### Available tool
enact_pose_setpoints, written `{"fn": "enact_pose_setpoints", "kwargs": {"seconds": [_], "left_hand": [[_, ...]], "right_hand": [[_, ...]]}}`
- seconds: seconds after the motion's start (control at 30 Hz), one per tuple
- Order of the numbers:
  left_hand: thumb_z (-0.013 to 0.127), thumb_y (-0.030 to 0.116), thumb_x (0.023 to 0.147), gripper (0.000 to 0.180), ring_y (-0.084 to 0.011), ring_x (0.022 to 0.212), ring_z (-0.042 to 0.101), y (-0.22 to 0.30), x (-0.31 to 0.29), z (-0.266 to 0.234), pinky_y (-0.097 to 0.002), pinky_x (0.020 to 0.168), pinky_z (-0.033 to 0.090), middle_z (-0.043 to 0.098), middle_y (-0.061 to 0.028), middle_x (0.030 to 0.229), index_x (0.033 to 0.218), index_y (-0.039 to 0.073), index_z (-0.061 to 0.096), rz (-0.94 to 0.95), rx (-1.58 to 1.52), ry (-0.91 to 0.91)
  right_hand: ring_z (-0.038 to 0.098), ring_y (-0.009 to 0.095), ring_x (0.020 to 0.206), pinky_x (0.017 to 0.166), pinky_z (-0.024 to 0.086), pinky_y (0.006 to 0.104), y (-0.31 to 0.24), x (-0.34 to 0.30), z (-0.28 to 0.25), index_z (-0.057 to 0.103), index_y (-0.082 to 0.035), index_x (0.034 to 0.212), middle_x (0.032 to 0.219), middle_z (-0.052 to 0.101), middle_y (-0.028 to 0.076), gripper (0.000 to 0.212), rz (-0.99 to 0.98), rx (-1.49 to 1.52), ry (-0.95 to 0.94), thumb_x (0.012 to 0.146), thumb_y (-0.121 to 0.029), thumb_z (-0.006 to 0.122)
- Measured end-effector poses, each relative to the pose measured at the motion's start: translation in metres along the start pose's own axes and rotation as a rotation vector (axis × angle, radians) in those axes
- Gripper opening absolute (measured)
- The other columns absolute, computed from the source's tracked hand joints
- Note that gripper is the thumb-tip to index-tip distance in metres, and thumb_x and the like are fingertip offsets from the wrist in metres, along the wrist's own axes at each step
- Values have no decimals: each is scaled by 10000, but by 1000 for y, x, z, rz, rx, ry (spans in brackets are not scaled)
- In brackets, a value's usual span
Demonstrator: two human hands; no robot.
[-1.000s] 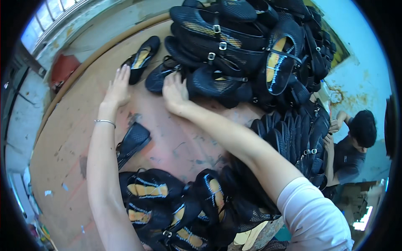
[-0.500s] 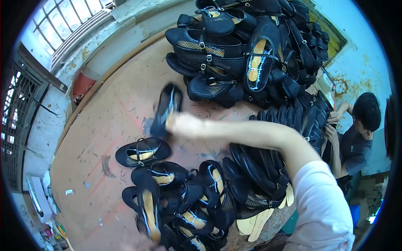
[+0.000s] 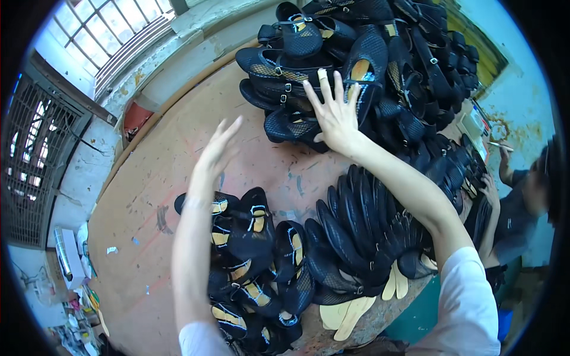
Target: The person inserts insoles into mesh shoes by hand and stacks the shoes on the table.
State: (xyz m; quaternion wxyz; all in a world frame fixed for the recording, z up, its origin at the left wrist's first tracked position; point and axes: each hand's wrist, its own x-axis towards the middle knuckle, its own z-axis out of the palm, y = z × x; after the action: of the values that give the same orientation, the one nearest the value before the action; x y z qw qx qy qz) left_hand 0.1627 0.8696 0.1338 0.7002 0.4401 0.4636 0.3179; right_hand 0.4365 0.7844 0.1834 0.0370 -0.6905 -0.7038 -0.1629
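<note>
My right hand (image 3: 339, 118) is spread open against the front of a tall heap of black mesh strap shoes (image 3: 285, 89) at the back of the table. It grips none of them; whether the palm touches is hard to tell. Over the table to the left of that heap my left hand (image 3: 219, 148) is raised with fingers apart, holding nothing. Nearer me lies a second pile of black shoes (image 3: 255, 222), with tan insides and pale blue edging. My left forearm partly hides this pile.
A tight row of black shoes (image 3: 362, 219) stands right of the near pile. Tan insoles (image 3: 355, 317) lie at the table's front edge. At the far right a co-worker (image 3: 516, 207) handles shoes. A white box (image 3: 72, 255) stands beyond the table's left side.
My right hand has left a shoe at mid-table and moved to the back heap. The left hand has risen from the near pile. Shoes that lay apart at mid-table are no longer there.
</note>
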Motion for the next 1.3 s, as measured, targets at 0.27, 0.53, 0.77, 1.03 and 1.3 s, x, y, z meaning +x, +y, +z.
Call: {"fn": "enact_pose_setpoints", "kwargs": {"seconds": [0.27,0.53,0.77,1.03,1.3], "left_hand": [[804,252,810,478,-204,899,714,-31,140,75,-360,844,589,719,-144,1020,1159,-18,623,-166,-223,-150],[571,-105,812,713,-257,934,702,-42,89,46,-334,741,616,604,-202,1185,1445,33,274,-130,-146,-97],[591,-73,685,750,-242,1262,523,16,-143,14,-326,1067,429,561,-140,1349,1419,-1,456,-219,79,91],[573,-82,753,634,-212,1154,569,-21,-468,-93,-336,986,485,587,-132,1258,1377,-9,485,-214,201,326],[534,-6,912,444,-203,1079,593,-286,-576,-91,-325,926,502,613,-136,1206,1354,-37,497,-101,33,775]], "right_hand": [[456,357,1166,808,465,483,50,22,40,257,-253,1556,1466,360,155,1144,-118,-17,240,576,-98,826],[504,353,1058,771,478,465,3,5,42,611,-79,1022,1110,537,124,359,-357,343,202,674,-60,697],[503,370,972,782,482,468,-77,-88,-86,589,-42,1031,1047,531,180,360,-394,777,174,680,15,642],[499,270,960,616,372,315,-194,-265,-249,695,-51,952,1013,588,110,266,-406,1036,190,818,-260,599],[499,296,1198,782,492,376,-279,-439,-125,550,-110,1352,1424,469,118,583,-597,948,134,791,-196,683]]}}
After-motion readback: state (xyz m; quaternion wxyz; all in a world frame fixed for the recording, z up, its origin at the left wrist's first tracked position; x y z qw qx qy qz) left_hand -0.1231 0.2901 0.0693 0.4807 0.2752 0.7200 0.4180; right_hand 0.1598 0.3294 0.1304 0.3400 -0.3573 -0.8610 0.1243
